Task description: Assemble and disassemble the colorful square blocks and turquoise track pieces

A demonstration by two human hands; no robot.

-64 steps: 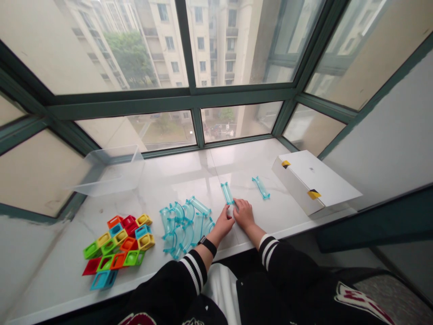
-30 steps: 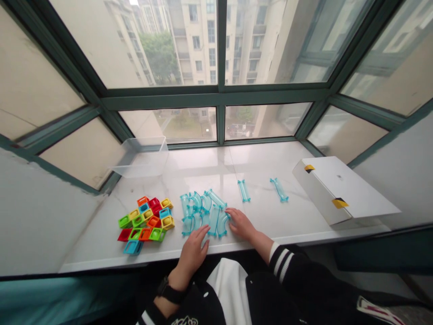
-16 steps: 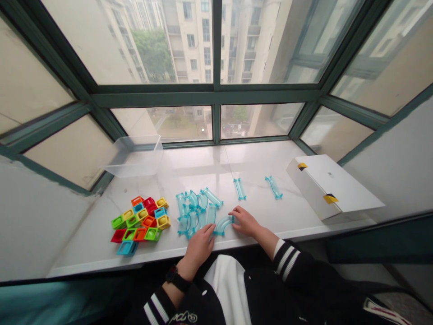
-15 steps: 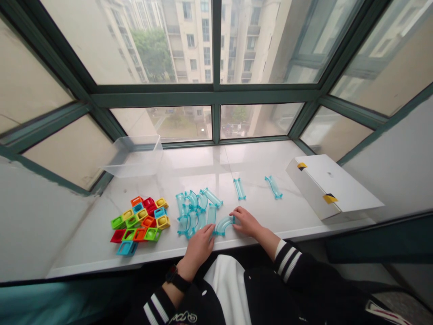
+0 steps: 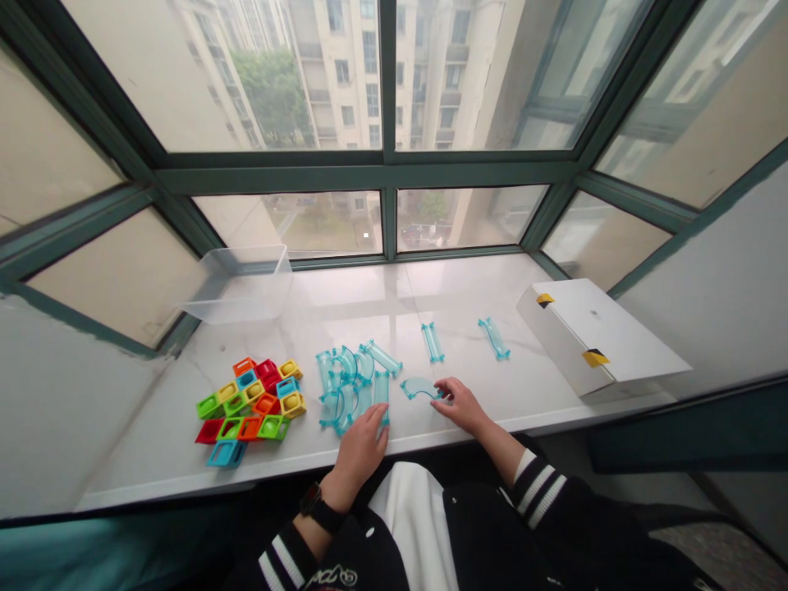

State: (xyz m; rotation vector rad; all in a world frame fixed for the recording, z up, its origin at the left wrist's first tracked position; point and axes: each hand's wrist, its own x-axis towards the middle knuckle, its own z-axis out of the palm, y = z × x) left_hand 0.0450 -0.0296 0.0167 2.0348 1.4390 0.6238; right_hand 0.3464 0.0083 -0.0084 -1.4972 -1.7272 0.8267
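Note:
A curved clear-blue track piece is pinched at its right end between the thumb and fingers of my right hand. My left hand rests at the near side of the blue track pile, its fingers stretched forward and lying over the lower end of a straight track piece. Whether those fingers press on that piece is hard to see. Farther back lie two more track pieces apart from the pile: a straight one and a wavy one.
Several coloured plastic blocks sit grouped on the left of the white marble sill. A transparent bin stands behind them. On the right is a white box with yellow-black corner tabs. Green window frames border the back.
My right hand has moved the curved piece slightly right and away from me, turning it so it arches sideways. The left hand has stayed almost still.

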